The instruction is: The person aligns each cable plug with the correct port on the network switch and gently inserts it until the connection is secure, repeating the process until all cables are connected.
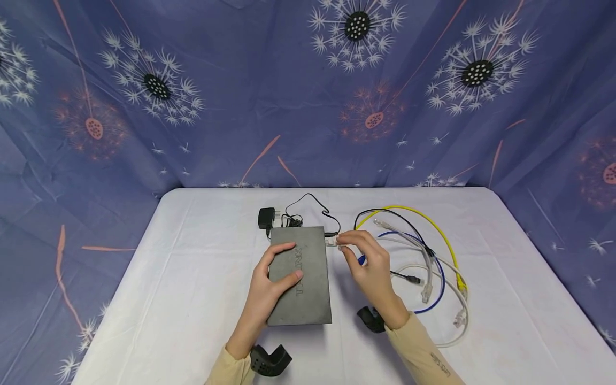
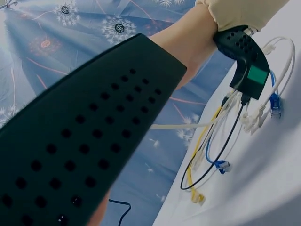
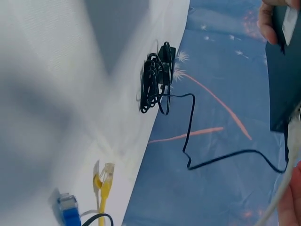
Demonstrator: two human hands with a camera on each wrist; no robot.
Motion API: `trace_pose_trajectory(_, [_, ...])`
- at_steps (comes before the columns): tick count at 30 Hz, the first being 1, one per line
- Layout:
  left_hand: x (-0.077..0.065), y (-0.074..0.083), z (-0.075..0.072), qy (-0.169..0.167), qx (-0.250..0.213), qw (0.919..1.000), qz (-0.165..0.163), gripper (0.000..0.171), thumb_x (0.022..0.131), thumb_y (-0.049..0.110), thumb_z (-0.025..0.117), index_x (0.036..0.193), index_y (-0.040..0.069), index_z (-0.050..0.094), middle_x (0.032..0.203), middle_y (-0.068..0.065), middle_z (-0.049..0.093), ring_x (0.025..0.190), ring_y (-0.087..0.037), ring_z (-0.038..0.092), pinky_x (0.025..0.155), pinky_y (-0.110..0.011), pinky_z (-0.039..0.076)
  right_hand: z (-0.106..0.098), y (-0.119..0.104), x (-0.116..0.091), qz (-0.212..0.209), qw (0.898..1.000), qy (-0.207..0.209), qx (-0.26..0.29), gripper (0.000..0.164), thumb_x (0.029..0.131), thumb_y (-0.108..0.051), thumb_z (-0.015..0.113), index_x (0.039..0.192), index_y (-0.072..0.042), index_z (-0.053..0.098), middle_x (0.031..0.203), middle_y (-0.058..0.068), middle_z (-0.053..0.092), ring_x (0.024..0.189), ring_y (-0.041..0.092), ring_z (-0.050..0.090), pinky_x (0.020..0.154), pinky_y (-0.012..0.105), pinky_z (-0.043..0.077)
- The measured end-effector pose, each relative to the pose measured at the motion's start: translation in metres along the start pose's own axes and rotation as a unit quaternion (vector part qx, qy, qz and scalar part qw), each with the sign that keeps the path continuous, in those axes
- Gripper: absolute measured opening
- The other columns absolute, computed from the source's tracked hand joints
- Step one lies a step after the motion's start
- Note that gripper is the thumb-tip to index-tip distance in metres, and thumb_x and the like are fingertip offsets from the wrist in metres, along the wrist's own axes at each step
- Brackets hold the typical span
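Note:
A dark grey network switch point(image 1: 312, 283) with raised lettering is held in the left hand point(image 1: 269, 280), thumb and fingers spread over its top at the left side. The left wrist view shows a side of the switch point(image 2: 94, 127) with rows of vent holes. At its upper right edge, the right hand point(image 1: 372, 264) pinches the clear plug point(image 1: 331, 242) of a whitish network cable, the plug's tip right at the edge. That cable point(image 3: 288, 174) runs past the right hand in the right wrist view. A thin black power lead point(image 1: 331, 234) meets the switch just above the plug.
A black power adapter point(image 1: 266, 217) with coiled cord lies behind the switch. To the right lie loose network cables: a yellow cable point(image 1: 435, 219), a blue cable point(image 1: 440, 291), a black cable point(image 1: 413, 279) and several whitish ones. A patterned curtain point(image 1: 269, 96) hangs behind the white table point(image 1: 192, 267).

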State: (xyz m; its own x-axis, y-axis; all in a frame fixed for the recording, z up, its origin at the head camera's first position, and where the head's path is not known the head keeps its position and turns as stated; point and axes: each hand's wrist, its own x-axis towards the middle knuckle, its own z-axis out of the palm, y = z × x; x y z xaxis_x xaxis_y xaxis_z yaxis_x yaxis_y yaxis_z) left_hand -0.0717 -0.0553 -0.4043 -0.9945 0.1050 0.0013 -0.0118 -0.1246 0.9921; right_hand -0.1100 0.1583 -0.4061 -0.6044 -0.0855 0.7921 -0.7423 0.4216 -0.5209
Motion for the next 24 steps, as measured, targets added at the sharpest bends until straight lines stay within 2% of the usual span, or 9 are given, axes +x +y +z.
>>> trace_pose_trajectory(6, [0.0,-0.001,-0.001,-0.001,0.004,1.0,0.004,0.05,0.081,0.011,0.075,0.126,0.025,0.059,0.124,-0.009,0.052,0.103,-0.03,0.052,0.077,-0.044,0.046,-0.015,0.006,-0.003,0.023,1.0,0.01,-0.008,0.029,0.074,0.019,0.069,0.096,0.0,0.071,0.097,0.012,0.067,0.087,0.026,0.062,0.082,0.021,0.044])
trace_pose_trajectory(12, [-0.001,-0.002,-0.002,0.0,0.007,1.0,0.005,0.049,0.082,0.011,0.075,0.126,0.025,0.059,0.125,-0.008,0.051,0.103,-0.029,0.052,0.076,-0.044,0.047,-0.034,0.016,-0.009,0.052,0.998,0.021,-0.039,0.033,0.072,0.02,0.07,0.099,0.002,0.071,0.097,0.015,0.067,0.09,0.026,0.063,0.084,0.02,0.044])
trace_pose_trajectory(18, [-0.001,-0.003,-0.002,0.001,0.011,0.9999,0.002,0.05,0.081,0.011,0.075,0.127,0.025,0.059,0.126,-0.008,0.05,0.103,-0.029,0.052,0.075,-0.043,0.047,-0.054,0.024,-0.018,0.102,0.993,0.024,-0.057,0.029,0.075,0.02,0.069,0.099,0.004,0.07,0.094,0.015,0.067,0.091,0.01,0.061,0.085,0.017,0.044])
trace_pose_trajectory(24, [-0.001,-0.004,-0.002,0.0,0.004,1.0,-0.002,0.051,0.081,0.01,0.075,0.127,0.025,0.058,0.122,-0.01,0.052,0.099,-0.029,0.055,0.072,-0.042,0.048,-0.073,0.032,-0.029,0.127,0.989,0.025,-0.071,0.027,0.076,0.02,0.067,0.099,0.006,0.069,0.093,0.017,0.066,0.091,0.003,0.06,0.083,0.016,0.045])
